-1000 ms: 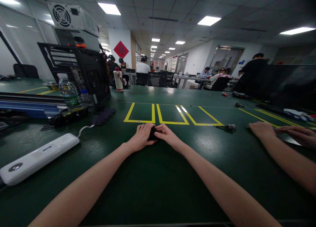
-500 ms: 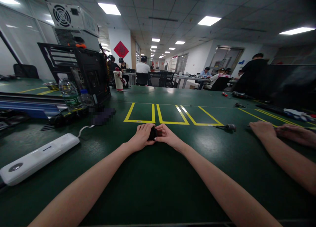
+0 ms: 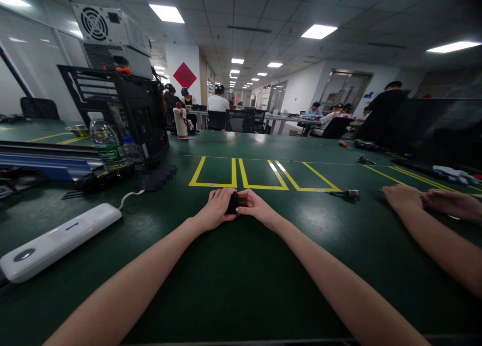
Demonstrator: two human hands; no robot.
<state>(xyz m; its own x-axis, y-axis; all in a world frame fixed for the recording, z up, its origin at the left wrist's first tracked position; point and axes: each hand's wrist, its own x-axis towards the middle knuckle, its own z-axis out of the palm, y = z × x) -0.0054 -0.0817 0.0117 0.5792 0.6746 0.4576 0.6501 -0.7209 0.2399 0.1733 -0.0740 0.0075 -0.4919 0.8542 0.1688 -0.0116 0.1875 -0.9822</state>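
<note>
A small black block-like object (image 3: pixel 232 204) is between my two hands, low over the green table (image 3: pixel 241 280). My left hand (image 3: pixel 217 205) wraps its left side, fingers over the top and thumb below. From the right, my right hand (image 3: pixel 256 205) pinches at its other side with thumb and fingers. Most of the object is covered by my fingers, so its exact kind cannot be made out. Just beyond my hands lie rectangles of yellow tape (image 3: pixel 263 187) stuck to the table.
A white power strip (image 3: pixel 62 240) lies at left, near a plastic bottle (image 3: pixel 103 140) and a black computer case (image 3: pixel 139 115). A metal-ended tool (image 3: pixel 350 194) lies right of the tape. At far right, another person's hands (image 3: pixel 402 198) hold a thin rod.
My hands and the black object stay in almost the same place, with only a slight shift of my right fingers. The other person's right-side hand has moved a little.
</note>
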